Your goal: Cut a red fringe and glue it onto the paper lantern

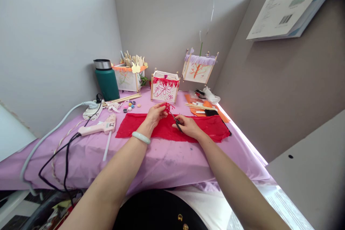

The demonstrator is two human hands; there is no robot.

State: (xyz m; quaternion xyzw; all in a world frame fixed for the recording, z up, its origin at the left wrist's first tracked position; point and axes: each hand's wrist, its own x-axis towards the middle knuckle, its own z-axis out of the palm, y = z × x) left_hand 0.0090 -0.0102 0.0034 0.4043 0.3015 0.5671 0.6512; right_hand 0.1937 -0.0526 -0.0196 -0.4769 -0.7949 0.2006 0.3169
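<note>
Head view: red fringe in left hand

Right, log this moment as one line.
left hand: pinching red fringed piece | right hand: holding scissors, blades at it | beneath: red cloth on purple tablecloth

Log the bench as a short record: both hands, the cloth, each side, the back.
Left hand: pinching a small red fringed piece
Right hand: holding scissors, blades at that piece; open or closed unclear
Red cloth: spread on purple tablecloth, below both hands
Left side: pink glue gun, green bottle
Right side: wooden sticks
Back: white box with red fringe
</note>
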